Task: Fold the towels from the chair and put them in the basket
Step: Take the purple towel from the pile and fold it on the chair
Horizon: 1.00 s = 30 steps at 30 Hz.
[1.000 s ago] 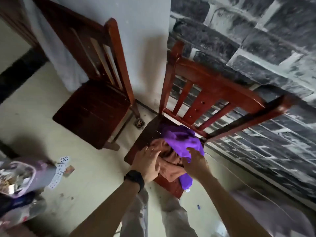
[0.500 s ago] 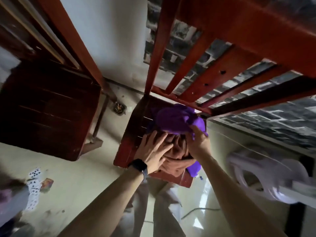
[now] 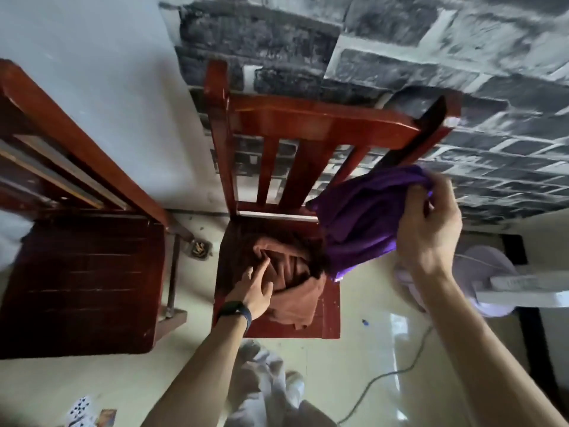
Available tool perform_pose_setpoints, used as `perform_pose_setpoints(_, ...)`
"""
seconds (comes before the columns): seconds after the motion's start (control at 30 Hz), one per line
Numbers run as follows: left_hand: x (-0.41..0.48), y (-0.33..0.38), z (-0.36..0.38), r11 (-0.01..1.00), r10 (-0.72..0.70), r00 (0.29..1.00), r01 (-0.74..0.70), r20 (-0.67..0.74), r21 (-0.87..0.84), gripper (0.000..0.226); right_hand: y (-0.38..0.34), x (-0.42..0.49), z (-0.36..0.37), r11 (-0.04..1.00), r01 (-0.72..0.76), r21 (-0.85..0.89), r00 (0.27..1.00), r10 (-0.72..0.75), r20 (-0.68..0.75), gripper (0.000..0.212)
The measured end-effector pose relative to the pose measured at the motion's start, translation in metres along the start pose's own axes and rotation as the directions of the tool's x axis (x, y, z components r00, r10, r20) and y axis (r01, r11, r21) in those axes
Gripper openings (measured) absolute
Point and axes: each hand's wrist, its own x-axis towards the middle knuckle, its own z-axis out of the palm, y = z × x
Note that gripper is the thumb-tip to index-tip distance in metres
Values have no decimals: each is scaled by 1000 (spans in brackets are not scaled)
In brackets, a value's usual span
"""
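The purple towel hangs bunched from the right hand, whose curled fingers and thumb pinch its upper edge. It is lifted clear of the seat, in front of the right side of the chair back. The brown towel lies crumpled on the seat. The left hand rests on it with fingers extended and gripping nothing.

The chair stands on a pale floor against a brick-pattern wall. A second chair stands to its left. Playing cards and a cable lie on the floor.

The right forearm is raised. The left arm reaches down, with a dark wristband at the wrist.
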Motion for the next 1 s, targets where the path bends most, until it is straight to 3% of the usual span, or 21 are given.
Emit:
perform_pose_setpoints(0.17, -32, 54, -37, 996, 61, 998, -60, 24, -71, 60, -41, -7, -44, 997, 41, 59, 998, -44, 44, 23)
perform_pose_setpoints(0.33, -98, 129, -102, 970, 174, 966, -202, -192, -137, 68, -68, -35, -91, 989, 124, 84, 969, -139, 204, 23)
perform_pose_setpoints(0.43, -163, 177, -137, 847, 370, 846, -477, -383, -236, 56, -78, -54, -119, 979, 192, 65, 913, -203, 353, 24)
perform_pose_setpoints(0.5, -203, 197, -151, 771, 462, 747, -605, -478, -199, 58, -82, -67, -136, 968, 226, 107, 865, -250, 436, 23)
perform_pose_setpoints(0.57, -231, 198, -155, 750, 500, 677, -650, -540, -121, 40, -82, -82, -152, 959, 239, 150, 831, -282, 480, 23)
perform_pose_setpoints(0.63, -249, 184, -161, 780, 477, 674, -620, -565, -82, 26, -78, -95, -164, 952, 264, 157, 813, -307, 494, 25)
perform_pose_setpoints(0.73, -280, 164, -176, 812, 464, 725, -578, -509, -83, 24, -70, -117, -182, 960, 279, 11, 791, -236, 564, 39)
perform_pose_setpoints(0.77, -292, 158, -179, 828, 477, 739, -559, -476, -38, 25, -68, -127, -186, 952, 305, -35, 770, -225, 598, 37)
perform_pose_setpoints(0.83, -311, 145, -183, 863, 473, 792, -504, -387, 22, 27, -65, -146, -189, 926, 369, -73, 711, -231, 664, 12)
perform_pose_setpoints(0.93, -336, 128, -185, 884, 465, 820, -451, -335, 123, 28, -65, -179, -181, 946, 311, 88, 578, -262, 773, 31)
perform_pose_setpoints(1.0, -346, 118, -185, 915, 404, 759, -351, -511, 202, 40, -73, -202, -169, 957, 77, 279, 544, -275, 793, 40)
